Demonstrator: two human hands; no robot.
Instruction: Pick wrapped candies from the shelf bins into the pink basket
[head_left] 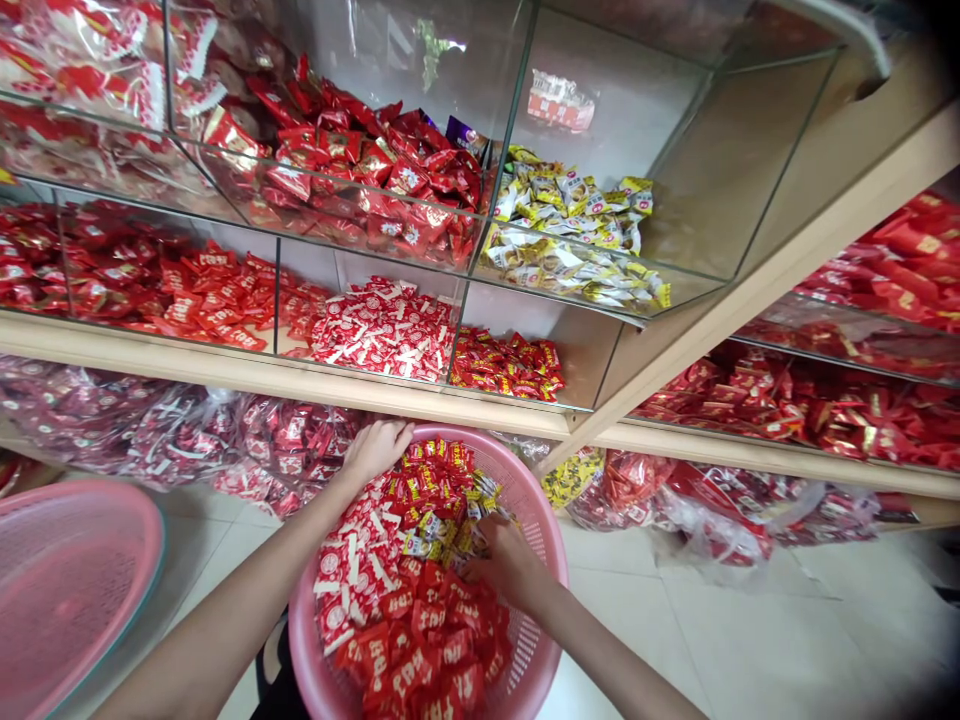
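A pink plastic basket (541, 655) with slotted walls holds several kinds of wrapped candies in separate patches. My left hand (379, 447) is closed over its far-left rim. Inside, my right hand (514, 562) reaches down at the right, its curled fingers among yellow-and-white wrapped candies (424, 537); its fingertips are partly hidden. Small red-and-yellow candies (427, 475) lie at the far side of the basket. Red-and-white candies (349, 580) fill the left, and larger red packets (420, 655) with pale lettering cover the near part.
Clear-fronted shelf bins (360, 240) hold red packets, red-and-white candies and yellow-and-white candies above the basket. A wooden shelf edge (225, 365) runs just beyond it. Bulging plastic bags (187, 430) lie beneath. A second pink basket (75, 600) stands on the tiled floor (637, 630) at left.
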